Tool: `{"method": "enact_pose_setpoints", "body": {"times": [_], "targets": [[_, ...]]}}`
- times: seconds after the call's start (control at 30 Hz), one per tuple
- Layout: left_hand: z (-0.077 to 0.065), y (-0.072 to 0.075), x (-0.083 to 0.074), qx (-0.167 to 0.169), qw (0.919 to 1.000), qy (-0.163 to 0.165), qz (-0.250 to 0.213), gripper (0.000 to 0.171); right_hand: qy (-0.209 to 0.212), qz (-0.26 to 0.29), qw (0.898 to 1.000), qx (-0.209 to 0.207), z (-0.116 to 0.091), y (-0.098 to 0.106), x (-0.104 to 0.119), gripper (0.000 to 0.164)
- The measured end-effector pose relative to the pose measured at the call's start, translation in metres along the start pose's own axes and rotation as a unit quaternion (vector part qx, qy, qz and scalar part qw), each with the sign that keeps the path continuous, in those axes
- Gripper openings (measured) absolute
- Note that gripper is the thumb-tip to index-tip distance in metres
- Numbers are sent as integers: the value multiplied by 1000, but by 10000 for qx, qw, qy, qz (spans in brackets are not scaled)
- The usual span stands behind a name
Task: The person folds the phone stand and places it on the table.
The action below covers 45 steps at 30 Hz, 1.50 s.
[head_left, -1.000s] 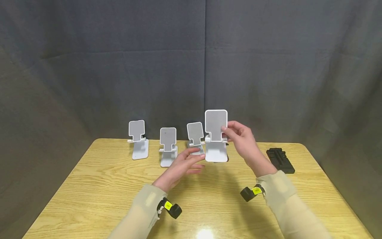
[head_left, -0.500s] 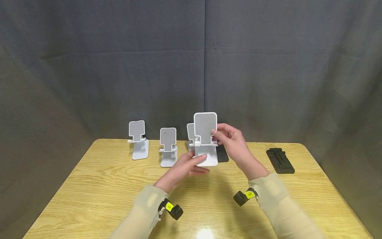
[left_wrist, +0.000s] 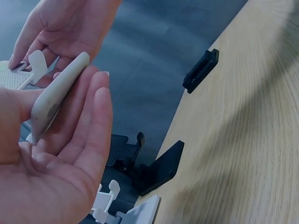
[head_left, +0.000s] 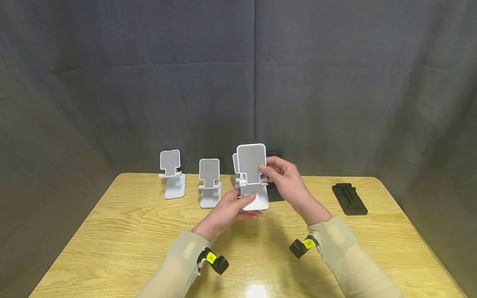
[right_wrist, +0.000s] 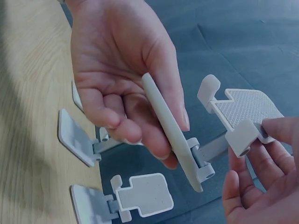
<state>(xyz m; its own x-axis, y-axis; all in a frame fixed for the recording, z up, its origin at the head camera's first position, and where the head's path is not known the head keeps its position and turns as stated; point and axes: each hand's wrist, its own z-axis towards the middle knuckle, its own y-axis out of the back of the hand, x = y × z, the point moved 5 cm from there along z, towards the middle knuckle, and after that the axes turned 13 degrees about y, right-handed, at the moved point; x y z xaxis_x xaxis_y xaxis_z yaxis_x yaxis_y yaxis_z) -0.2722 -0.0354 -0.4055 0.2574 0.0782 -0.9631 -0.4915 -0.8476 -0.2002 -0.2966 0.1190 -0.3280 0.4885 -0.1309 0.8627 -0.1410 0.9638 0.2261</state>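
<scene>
Both hands hold a white phone stand (head_left: 251,163) with a grey textured pad, raised over the table. My left hand (head_left: 232,207) grips its base, thumb on top and fingers beneath. The right hand (head_left: 285,178) pinches the right edge of the back plate, thumb on the grey pad. In the right wrist view the stand's base (right_wrist: 170,130) lies between left thumb and fingers, and the hinged arm leads to the plate (right_wrist: 247,109). Behind the held stand, another white stand (head_left: 235,163) and a black stand (head_left: 275,193) are partly hidden.
Two more white phone stands, one at the left (head_left: 170,174) and one nearer the middle (head_left: 210,182), stand unfolded along the back of the wooden table (head_left: 149,236). A folded black stand (head_left: 349,199) lies at the right. A dark curtain (head_left: 186,82) hangs behind.
The held stand has moved left and slightly down with the right hand. My left hand, earlier at its lower left edge, has taken hold of the base. More of the black stand shows behind.
</scene>
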Motion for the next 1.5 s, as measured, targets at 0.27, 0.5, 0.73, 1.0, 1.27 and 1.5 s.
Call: {"method": "enact_pose_setpoints", "body": {"times": [0.27, 0.5, 0.73, 1.0, 1.27, 1.5], "targets": [[0, 2, 3, -48, 10000, -25, 31, 39, -50, -151, 9999, -41, -3, 2, -8, 41], [0, 4, 4, -49, 9999, -82, 33, 40, -447, -183, 9978, 451, -8, 0, -25, 65], [-1, 3, 3, -24, 9999, -107, 55, 40, -627, 56, 9946, 825, -9, -9, -33, 68], [-2, 3, 2, -36, 9998, -115, 167, 41, -647, 124, 9939, 881, -9, -14, -36, 59], [-4, 1, 2, -31, 9998, -82, 161, 38, -471, -203, 9953, 826, -8, -12, -33, 52], [-4, -4, 1, 53, 9997, -20, 227, 37, -401, -489, 9971, 412, -3, -4, -41, 40]]}}
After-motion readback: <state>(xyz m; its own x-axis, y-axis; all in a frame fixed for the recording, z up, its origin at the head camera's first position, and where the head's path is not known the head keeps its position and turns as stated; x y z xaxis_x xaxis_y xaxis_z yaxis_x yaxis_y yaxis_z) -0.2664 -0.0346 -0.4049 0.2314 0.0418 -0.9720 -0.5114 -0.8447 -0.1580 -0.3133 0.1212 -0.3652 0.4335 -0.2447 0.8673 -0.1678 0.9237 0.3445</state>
